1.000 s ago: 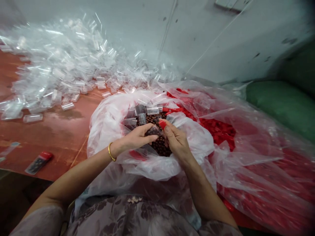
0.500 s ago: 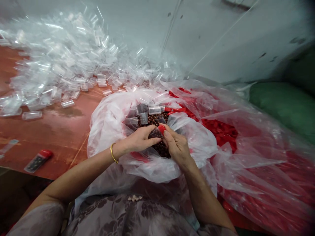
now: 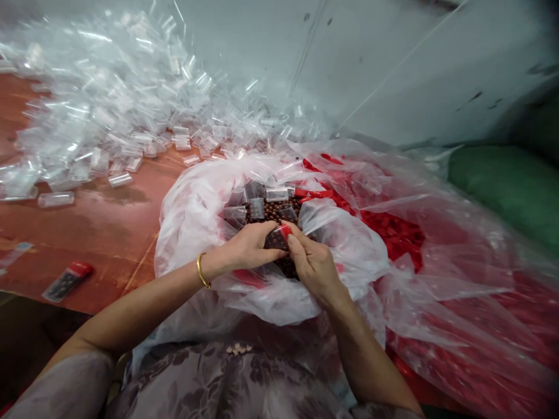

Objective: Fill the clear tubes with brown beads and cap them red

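The left hand (image 3: pixel 247 247) is curled closed around a small clear plastic tube filled with dark brown beads (image 3: pixel 274 238), thumb along the near side and fingers wrapped over the top. The right hand (image 3: pixel 311 265) meets it from the right, thumb and forefinger pinched together on the small red plastic cap (image 3: pixel 285 231) sitting at the tube's right end. The two hands touch at the fingertips, directly over the open mouth of a crumpled translucent white plastic bag (image 3: pixel 192 215) that holds a heap of dark brown round beads (image 3: pixel 273 212) and a few empty clear tubes (image 3: pixel 257 206) lying on top.

Both forearms come up from the bottom edge and converge; the left wrist, bent slightly inward, wears a thin gold bangle (image 3: pixel 200 271). The right wrist is straight, back of the hand facing up.

To the right, touching the bead bag, a large clear plastic bag of red caps (image 3: pixel 393 233) spreads to the frame's edge, with a green sack (image 3: pixel 506 186) behind it. To the left the reddish-brown worktop (image 3: pixel 105 227) is bare near the bag; a capped, filled tube (image 3: pixel 65 280) lies near its front edge, well apart from the hands. A big pile of empty clear plastic tubes (image 3: pixel 109 105) covers the far left against the grey wall (image 3: pixel 371 70)
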### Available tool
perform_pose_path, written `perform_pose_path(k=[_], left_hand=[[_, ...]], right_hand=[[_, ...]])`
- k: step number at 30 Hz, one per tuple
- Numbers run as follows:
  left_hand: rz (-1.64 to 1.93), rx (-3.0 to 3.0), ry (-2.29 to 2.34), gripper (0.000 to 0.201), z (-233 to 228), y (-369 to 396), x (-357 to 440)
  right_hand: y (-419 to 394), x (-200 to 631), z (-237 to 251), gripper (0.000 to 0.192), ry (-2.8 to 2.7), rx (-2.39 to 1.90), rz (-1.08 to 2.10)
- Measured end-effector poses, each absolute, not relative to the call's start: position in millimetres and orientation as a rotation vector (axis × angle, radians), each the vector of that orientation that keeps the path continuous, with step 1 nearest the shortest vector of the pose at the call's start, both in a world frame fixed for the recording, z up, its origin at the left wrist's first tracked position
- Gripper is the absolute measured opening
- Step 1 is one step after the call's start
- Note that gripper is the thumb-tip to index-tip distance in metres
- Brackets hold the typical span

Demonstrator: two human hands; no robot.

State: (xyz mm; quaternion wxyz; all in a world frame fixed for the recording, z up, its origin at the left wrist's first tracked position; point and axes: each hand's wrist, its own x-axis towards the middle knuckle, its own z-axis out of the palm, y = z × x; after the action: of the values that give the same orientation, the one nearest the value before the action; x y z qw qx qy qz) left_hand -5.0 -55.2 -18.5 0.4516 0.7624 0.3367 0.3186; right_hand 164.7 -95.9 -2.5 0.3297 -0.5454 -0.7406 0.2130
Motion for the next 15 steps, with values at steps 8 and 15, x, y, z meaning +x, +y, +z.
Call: perform_pose_path(k=[8, 15], left_hand=[[0.749, 1.957, 0.961, 0.022, -13, -60, -4], [0.617, 2.128, 0.953, 0.021, -2, -65, 0]], right_hand=[[-90, 174, 8, 0.044, -2.07, -1.422, 0.454], [-62, 147, 11, 0.078, -1.448, -1.291, 0.907]])
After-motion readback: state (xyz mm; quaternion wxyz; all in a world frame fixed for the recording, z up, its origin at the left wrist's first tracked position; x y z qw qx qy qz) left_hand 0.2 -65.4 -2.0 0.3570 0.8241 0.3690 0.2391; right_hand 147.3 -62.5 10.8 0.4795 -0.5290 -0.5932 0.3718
